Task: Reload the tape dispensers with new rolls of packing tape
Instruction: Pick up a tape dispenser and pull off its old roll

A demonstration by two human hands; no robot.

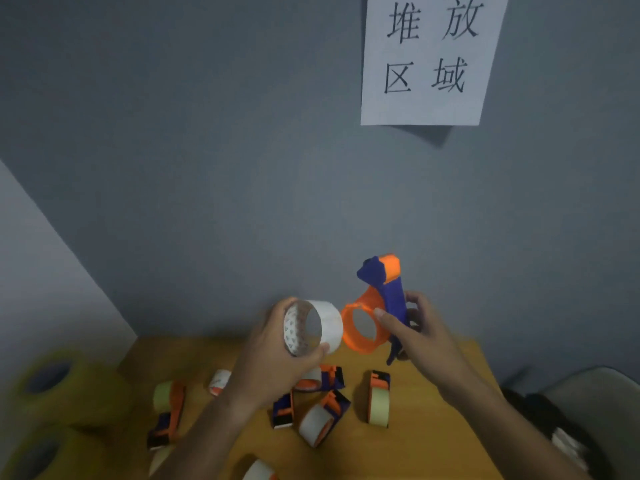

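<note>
My left hand [277,344] grips a roll of whitish packing tape [327,323], held up above the table with its hollow core facing me. Just to its right, my right hand [412,327] holds an orange and purple tape dispenser [381,306] by its purple handle, thumb on the orange ring. The dispenser's orange ring [363,330] carries no tape and sits beside the roll, almost touching it. The dispenser's orange head points up toward the wall.
Several loaded dispensers [325,417] and loose rolls lie on the wooden table [433,410] below my hands. Blurred stacked yellowish rolls [52,393] stand at the left. A grey wall with a paper sign [429,60] rises behind. A chair [588,403] is at the right.
</note>
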